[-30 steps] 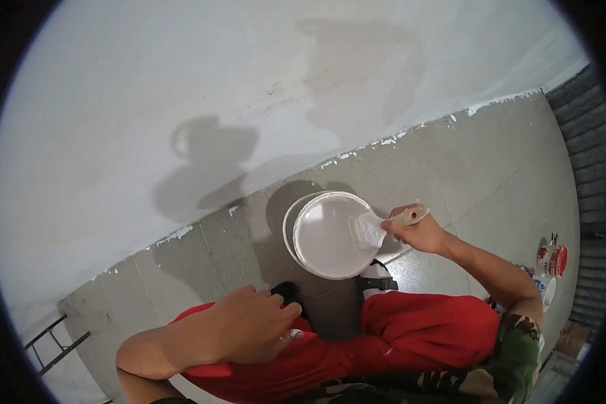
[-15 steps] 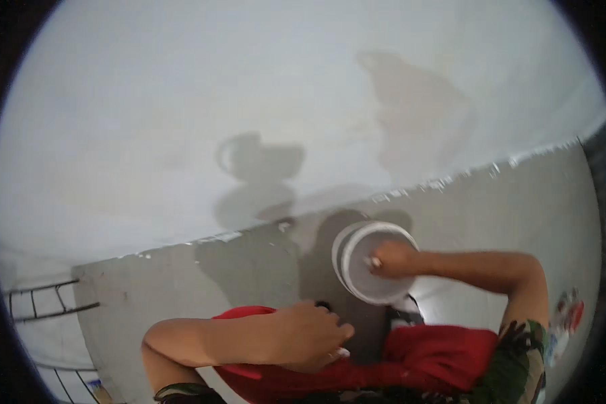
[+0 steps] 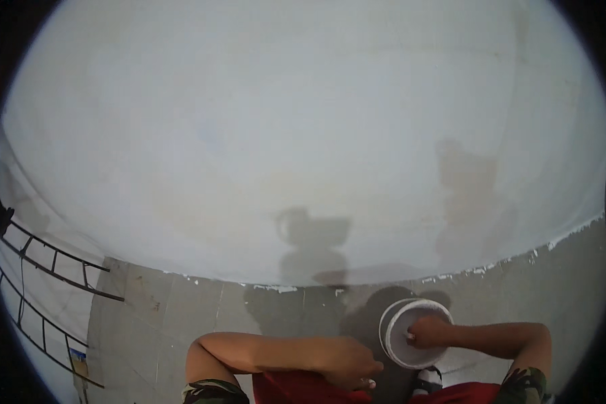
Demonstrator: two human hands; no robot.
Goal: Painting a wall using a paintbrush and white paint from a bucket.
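Note:
A white bucket [image 3: 392, 315] with a whitish inside is low in the view, right of the middle. My right hand [image 3: 431, 332] reaches into its mouth from the right, fingers closed. A small pale bit shows at those fingertips; what they hold, if anything, I cannot make out. My left hand [image 3: 350, 363] is in front of my red clothing [image 3: 303, 389], left of the bucket and apart from it. Its fingers curl inward, with a small white spot by the fingertips. Whatever may be inside that hand is hidden.
A large white wall [image 3: 249, 121] rises ahead, its ragged lower edge meeting a grey tiled floor [image 3: 182, 303]. Dark metal ladder-like frames [image 3: 54, 261] stand at the left. My shoe [image 3: 427, 381] is just below the bucket. White flecks dot the wall's foot.
My view has tilted up and turned, so more wall shows and the bucket and hands appear lower and further right. My right hand stays inside the bucket; my left remains curled.

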